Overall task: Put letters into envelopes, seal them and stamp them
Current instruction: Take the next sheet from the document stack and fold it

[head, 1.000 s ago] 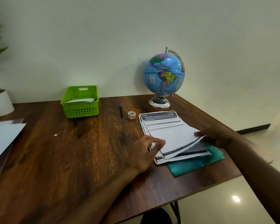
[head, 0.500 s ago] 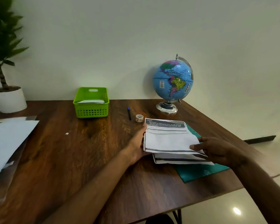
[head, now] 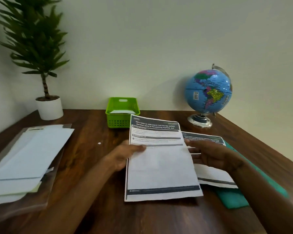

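A dark wooden table (head: 85,166) was set against a plain pale wall (head: 142,48). At the far left corner a potted plant (head: 41,65) was seen in a white pot (head: 49,108). In front of it, near the left edge, a pile of white envelopes and papers (head: 29,159) was laid on a clear plastic folder (head: 24,206). A small white scrap (head: 99,143) was seen on the bare wood further right. At the back, close to the wall, a green basket (head: 122,114) was placed, with white paper lying inside it.

In the middle, a printed letter (head: 161,166) was held up off the table, its top edge overlapping the basket's right corner in the view. It was gripped at its left edge by the left hand (head: 123,156), the thumb laid on the front of the sheet and the fingers hidden behind it. The right hand (head: 211,156) was seen just beside the sheet's right edge with its fingers loosely extended; whether they touched the sheet could not be told, and nothing was seen grasped in it.

Below the right hand, more printed sheets (head: 210,176) were left stacked on a teal folder (head: 240,195) near the right edge of the table. Behind these, a blue globe (head: 208,90) on a silver stand (head: 200,120) was placed near the wall.
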A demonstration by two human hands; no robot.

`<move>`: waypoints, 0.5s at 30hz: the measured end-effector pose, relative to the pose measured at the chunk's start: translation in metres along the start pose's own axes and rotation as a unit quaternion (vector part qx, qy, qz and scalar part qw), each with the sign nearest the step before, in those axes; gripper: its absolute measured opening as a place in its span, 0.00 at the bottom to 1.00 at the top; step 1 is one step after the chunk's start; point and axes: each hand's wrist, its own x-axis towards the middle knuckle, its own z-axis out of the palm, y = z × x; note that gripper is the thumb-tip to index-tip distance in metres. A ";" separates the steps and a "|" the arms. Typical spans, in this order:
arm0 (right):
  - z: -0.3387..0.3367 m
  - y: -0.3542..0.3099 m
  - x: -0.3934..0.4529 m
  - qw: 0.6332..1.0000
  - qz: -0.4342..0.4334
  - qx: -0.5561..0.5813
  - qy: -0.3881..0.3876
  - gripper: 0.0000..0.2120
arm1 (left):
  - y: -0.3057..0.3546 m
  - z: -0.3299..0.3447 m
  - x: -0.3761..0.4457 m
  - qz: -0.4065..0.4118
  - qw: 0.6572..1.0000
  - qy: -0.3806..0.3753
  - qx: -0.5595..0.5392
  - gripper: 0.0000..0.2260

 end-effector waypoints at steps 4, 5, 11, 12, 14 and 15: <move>0.066 -0.011 0.048 0.997 -0.058 -0.025 -0.033 0.15 | 0.011 -0.056 -0.007 0.022 1.000 0.002 0.016 0.19; 0.083 -0.010 0.058 0.997 -0.071 -0.028 -0.030 0.14 | 0.012 -0.069 -0.007 0.027 0.999 0.008 0.020 0.20; 0.121 0.001 0.100 0.993 -0.114 0.019 0.011 0.17 | 0.005 -0.113 -0.004 0.051 0.997 0.061 -0.008 0.19; 0.122 0.005 0.107 0.993 -0.107 0.040 0.001 0.17 | 0.003 -0.116 -0.001 0.056 0.996 0.072 -0.017 0.18; 0.123 0.010 0.111 0.994 -0.086 0.059 -0.013 0.17 | 0.002 -0.116 0.002 0.073 0.993 0.091 -0.021 0.17; 0.123 0.014 0.112 0.994 -0.090 0.058 -0.008 0.15 | 0.001 -0.117 0.004 0.080 0.992 0.094 -0.019 0.16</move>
